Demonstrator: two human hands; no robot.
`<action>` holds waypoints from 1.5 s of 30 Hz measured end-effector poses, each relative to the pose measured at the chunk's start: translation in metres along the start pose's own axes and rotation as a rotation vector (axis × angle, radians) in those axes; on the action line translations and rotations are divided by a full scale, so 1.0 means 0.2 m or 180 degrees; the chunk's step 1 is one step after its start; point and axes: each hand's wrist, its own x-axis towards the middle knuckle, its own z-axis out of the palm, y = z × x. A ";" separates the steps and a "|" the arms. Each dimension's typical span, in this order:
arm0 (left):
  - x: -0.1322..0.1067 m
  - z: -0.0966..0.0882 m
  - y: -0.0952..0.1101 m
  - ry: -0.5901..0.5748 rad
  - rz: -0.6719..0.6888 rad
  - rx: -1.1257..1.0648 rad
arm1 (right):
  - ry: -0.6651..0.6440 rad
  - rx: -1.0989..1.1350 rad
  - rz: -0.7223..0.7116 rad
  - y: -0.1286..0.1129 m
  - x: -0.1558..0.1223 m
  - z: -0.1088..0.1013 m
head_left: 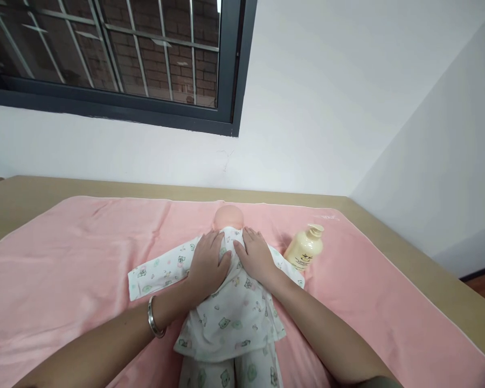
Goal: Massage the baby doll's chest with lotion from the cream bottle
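- Wall [347, 97]: white, meeting a second wall in a corner at the right; a dark-framed window [117, 54] with bars sits at upper left, brick visible behind it.
- Desk [428, 280]: tan surface, set against the wall, running into the corner.
- Pink towel [64, 258]: spread flat over most of the desk, with light creases.
- Baby doll [230, 307]: lies face up at the middle of the pink towel, head toward the wall, dressed in a white printed suit; one sleeve extends out to the left.
- Left hand [208, 264]: open, palm down, fingers spread, pressing flat on the doll's chest; it grips nothing. A metal bangle [153, 318] circles the wrist.
- Right hand [256, 257]: open, palm down, flat on the doll's chest just beside the left hand, thumbs nearly touching; it grips nothing.
- Lotion bottle [305, 249]: cream-coloured with a pump top, resting tilted on the pink towel just right of the doll's shoulder, near the right hand but apart from it.
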 end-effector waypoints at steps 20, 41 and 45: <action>-0.06 0.01 -0.02 0.0556 -0.0013 -0.1131 | 0.0454 0.0092 -0.0820 -0.20 -0.21 -0.07; -0.03 -0.04 0.03 0.0537 -0.0594 -0.2043 | 0.0195 -0.0015 -0.1115 -0.20 -0.22 -0.24; 0.08 -0.16 0.20 0.0380 -0.0767 -0.2792 | 0.0463 -0.0164 -0.0643 -0.10 -0.29 -0.61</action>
